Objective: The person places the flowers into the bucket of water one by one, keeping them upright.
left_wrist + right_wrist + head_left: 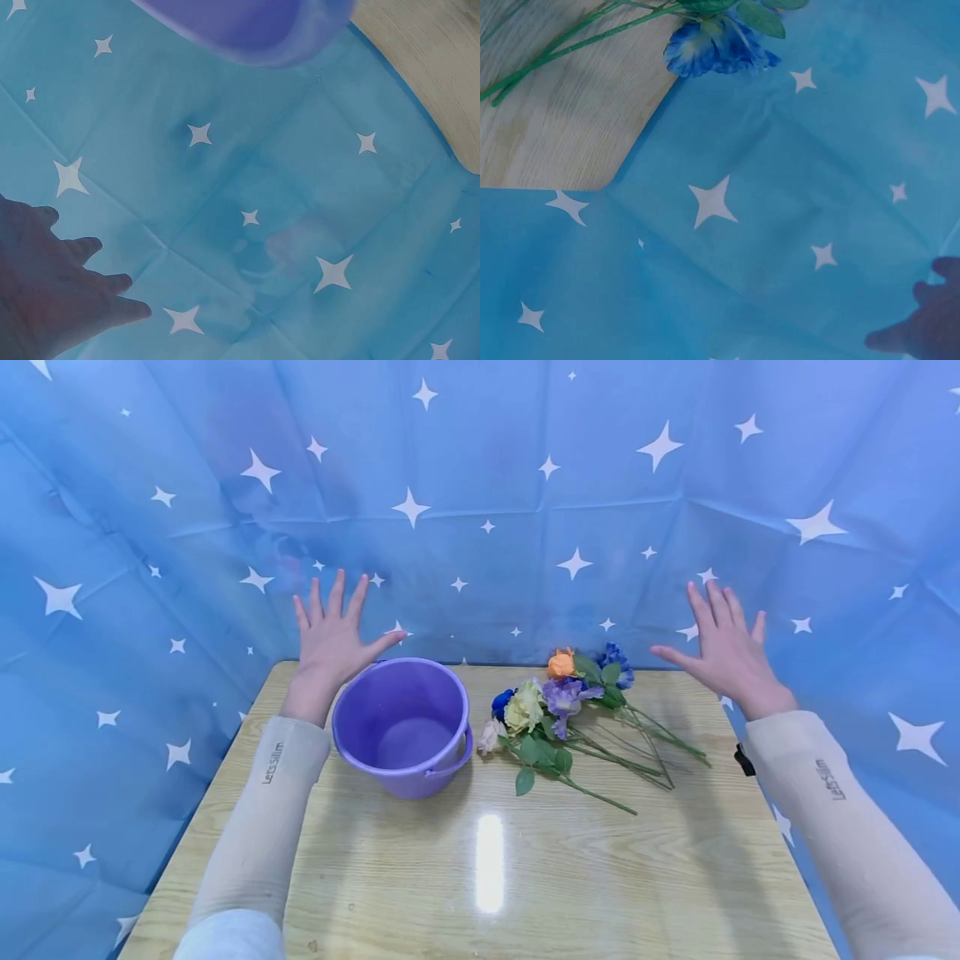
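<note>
Pale grey-beige arm sleeves (pixel 251 827) — dark "Lets Slim" lettering (pixel 273 762) on each, whitish cloth (pixel 232 937) edging the left

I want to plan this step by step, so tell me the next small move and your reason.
I'd probably lower the right grip toward the flower stems. It is empty with fingers spread, and the stems point toward its side of the table. The purple bucket stands upright with nothing in it, so it could likely take them.
</note>
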Motion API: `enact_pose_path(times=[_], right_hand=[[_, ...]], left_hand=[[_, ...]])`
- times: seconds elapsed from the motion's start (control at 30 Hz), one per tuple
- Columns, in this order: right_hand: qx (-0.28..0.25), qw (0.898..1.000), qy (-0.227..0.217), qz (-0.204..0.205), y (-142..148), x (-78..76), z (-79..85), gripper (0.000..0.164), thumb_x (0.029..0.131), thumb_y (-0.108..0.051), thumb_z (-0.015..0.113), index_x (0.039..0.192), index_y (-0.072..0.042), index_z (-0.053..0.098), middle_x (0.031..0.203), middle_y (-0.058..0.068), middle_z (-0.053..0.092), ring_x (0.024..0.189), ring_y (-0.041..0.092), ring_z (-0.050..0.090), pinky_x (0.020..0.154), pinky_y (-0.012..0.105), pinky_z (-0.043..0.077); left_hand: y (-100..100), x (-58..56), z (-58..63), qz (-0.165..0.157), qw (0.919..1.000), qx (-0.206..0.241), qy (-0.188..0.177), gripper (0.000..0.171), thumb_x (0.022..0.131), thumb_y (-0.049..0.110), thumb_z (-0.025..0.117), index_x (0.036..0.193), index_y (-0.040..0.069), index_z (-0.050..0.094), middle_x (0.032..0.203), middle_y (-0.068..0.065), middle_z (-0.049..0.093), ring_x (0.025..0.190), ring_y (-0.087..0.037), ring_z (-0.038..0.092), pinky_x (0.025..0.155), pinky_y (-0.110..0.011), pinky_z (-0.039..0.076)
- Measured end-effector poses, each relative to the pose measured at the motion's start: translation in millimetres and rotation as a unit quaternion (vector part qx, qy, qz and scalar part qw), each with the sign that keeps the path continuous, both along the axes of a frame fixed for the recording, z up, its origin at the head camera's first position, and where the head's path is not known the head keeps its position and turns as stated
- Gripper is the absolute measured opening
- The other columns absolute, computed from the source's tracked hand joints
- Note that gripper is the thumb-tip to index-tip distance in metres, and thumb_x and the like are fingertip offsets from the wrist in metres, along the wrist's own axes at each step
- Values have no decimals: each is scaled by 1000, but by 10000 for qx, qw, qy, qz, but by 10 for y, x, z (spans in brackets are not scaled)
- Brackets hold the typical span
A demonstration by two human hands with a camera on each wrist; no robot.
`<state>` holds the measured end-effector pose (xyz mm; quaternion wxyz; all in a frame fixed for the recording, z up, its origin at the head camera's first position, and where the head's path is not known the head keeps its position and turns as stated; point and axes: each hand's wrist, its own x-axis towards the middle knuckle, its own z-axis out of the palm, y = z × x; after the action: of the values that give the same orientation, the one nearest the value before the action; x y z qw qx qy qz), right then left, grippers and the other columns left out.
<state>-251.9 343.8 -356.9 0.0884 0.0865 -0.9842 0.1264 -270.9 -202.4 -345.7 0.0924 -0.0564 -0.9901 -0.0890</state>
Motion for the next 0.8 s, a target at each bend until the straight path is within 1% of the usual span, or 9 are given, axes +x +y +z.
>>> enact_pose_path(times=[0.17,0.27,0.4,0.6,0.7,0.8], right_hand=[[-191,9998,82,20,4,42,-72,102,91,-67,55,160,-28,-10,169,11,-10,155,40,-9,115,79,-10],[-289,9995,136,59,15,65,-126,103,91,-65,58,160,-27,-9,169,10,-10,154,43,-5,119,75,-7],[-484,9986,153,121,23,100,-187,105,90,-61,62,160,-26,-8,169,9,-11,154,45,-2,121,73,1],[-839,9965,6,53,14,154,-295,106,89,-57,66,160,-28,-6,169,10,-8,153,47,2,119,75,8],[-850,9964,-17,25,5,175,-365,105,89,-58,66,161,-27,-4,169,10,-4,152,47,6,115,78,13],[-855,9963,-21,35,-8,205,-427,103,89,-59,64,162,-24,-1,169,11,-1,152,47,8,115,78,14]], left_hand=[[-74,63,-30,38,10000,49,33,107,80,92,31,161,32,-5,169,-2,-14,153,-36,-20,124,-64,-14],[-112,114,-43,25,9999,110,97,106,81,91,32,161,31,-3,170,-3,-9,155,-36,-16,125,-64,-11],[-156,177,-70,-33,9994,230,240,104,83,87,36,162,29,1,170,-4,-4,156,-35,-10,127,-62,-8],[-210,284,-127,-123,9983,337,467,100,86,81,43,162,25,8,170,-9,8,157,-34,-1,129,-59,-2],[-233,347,-158,-143,9977,365,559,98,87,80,43,162,25,12,169,-9,13,157,-34,3,129,-58,2],[-255,405,-184,-163,9969,407,656,95,88,77,45,161,25,16,168,-9,16,156,-34,7,129,-57,4]])
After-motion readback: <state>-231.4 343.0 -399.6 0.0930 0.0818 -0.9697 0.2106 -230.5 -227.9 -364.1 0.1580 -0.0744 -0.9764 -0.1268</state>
